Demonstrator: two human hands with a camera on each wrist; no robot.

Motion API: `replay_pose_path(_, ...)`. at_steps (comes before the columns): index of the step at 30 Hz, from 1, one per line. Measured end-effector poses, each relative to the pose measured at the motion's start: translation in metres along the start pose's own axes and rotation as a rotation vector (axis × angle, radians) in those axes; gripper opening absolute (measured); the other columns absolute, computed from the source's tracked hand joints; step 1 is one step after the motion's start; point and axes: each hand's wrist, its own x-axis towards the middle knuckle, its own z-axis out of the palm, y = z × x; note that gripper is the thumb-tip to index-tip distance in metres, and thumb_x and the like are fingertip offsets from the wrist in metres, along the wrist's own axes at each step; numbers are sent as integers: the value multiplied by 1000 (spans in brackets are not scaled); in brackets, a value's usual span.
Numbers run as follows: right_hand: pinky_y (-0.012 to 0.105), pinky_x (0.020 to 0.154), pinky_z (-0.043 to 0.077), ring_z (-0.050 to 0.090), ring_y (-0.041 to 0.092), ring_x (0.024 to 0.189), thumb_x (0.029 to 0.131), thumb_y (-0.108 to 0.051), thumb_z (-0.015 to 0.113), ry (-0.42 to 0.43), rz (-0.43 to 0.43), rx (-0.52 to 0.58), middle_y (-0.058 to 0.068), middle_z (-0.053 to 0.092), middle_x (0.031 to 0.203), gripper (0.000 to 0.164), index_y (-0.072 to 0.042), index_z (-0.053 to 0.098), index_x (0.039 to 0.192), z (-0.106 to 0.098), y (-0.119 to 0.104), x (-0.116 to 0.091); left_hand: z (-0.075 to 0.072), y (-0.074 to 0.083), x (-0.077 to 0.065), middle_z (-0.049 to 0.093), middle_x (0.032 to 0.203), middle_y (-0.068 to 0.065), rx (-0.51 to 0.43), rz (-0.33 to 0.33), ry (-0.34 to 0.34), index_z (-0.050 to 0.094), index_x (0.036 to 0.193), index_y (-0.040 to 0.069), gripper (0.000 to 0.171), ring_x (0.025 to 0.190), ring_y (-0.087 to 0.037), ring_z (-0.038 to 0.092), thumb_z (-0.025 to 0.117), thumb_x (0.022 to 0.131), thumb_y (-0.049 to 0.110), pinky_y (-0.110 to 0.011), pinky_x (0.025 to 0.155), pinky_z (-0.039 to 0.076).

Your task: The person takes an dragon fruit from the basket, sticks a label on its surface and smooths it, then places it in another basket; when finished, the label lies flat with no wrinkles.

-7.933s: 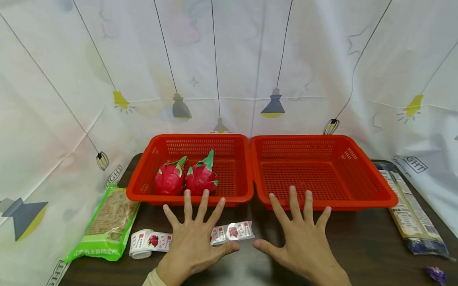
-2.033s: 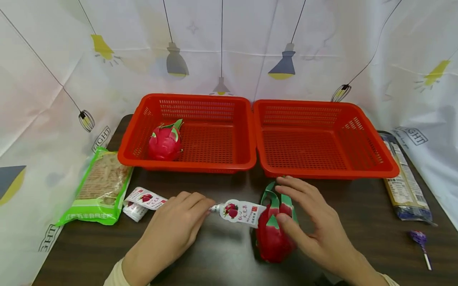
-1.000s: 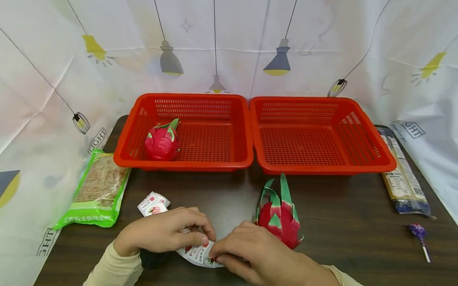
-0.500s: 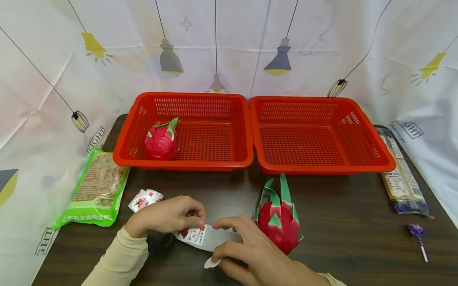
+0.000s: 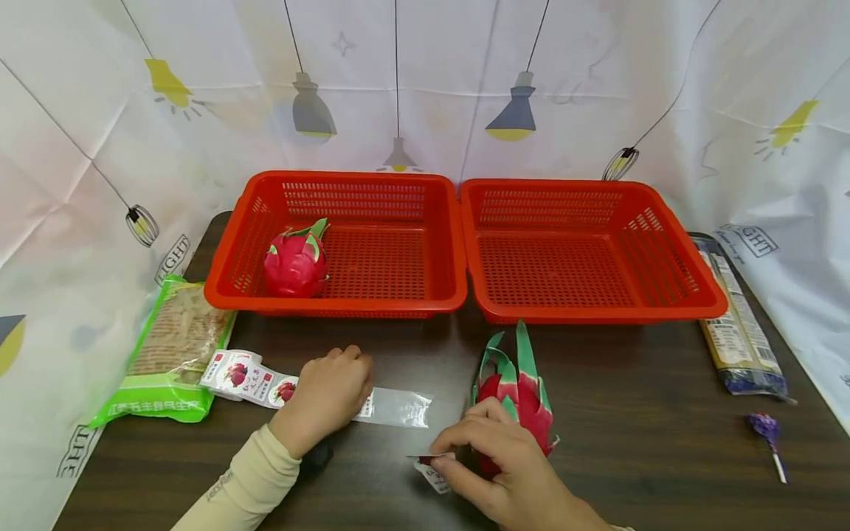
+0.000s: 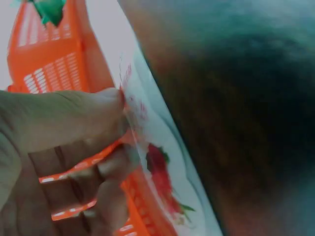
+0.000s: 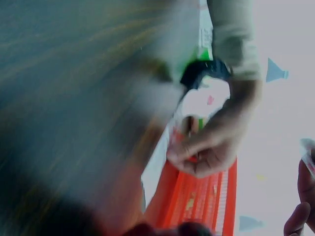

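Note:
My left hand (image 5: pixel 328 394) pinches a strip of dragon fruit labels (image 5: pixel 398 408) between thumb and fingers; the left wrist view shows the strip (image 6: pixel 160 172) close up. Bare shiny backing runs out to the right of this hand, and the rolled end lies to its left. My right hand (image 5: pixel 508 468) holds a single peeled label (image 5: pixel 433 476) by its edge, tilted above the table. Just behind the right hand a red dragon fruit (image 5: pixel 536 413) with green leaves rests on the table, partly hidden by the fingers. A second dragon fruit (image 5: pixel 295 267) sits in the left basket.
Two red plastic baskets stand side by side at the back, the left basket (image 5: pixel 339 304) and the right basket (image 5: pixel 598 313). A green-edged food bag (image 5: pixel 175 354) lies at left. On the right are a long packet (image 5: pixel 740 324) and a purple lollipop (image 5: pixel 765 429).
One dragon fruit has moved from the left basket to the table. A label has come off its strip into my right hand. My left hand has shifted slightly back with the strip.

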Motion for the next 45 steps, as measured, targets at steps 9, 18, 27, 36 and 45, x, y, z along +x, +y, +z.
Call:
replay_pose_path(9,18,59,49,52,7,82,80,9,78,151,285,-70,-5,66,88,34,-19,70,96,-26,1,-8,-29,43,5,63,86,9,-461,301,102,72,94,21,12,74,-8,58,67,99,32,-24,59,49)
replay_pose_path(18,22,56,42,60,2,76,75,17,77,283,246,-69,1,69,83,40,-5,67,107,-28,8,-18,-46,82,13,60,86,13,-815,524,-44,70,95,22,8,75,-3,52,71,96,29,-14,65,42)
replay_pose_path(27,22,59,42,49,2,65,76,13,79,263,317,-175,-8,58,73,49,-2,58,118,-36,15,-22,-18,99,27,59,77,8,-918,282,-44,67,88,20,20,70,0,53,62,102,33,-17,61,44)
replay_pose_path(36,20,57,38,47,3,63,73,12,78,315,308,-275,-8,55,71,51,-2,59,118,-33,29,-29,-3,110,32,58,74,7,-1010,173,-48,68,89,15,18,66,1,49,69,98,31,-16,59,40)
replay_pose_path(45,17,53,39,48,5,62,73,12,78,341,318,-295,-5,53,75,46,-1,59,112,-35,30,-35,0,118,34,58,71,6,-1048,96,-106,65,104,14,20,61,0,51,72,95,31,-17,55,41)
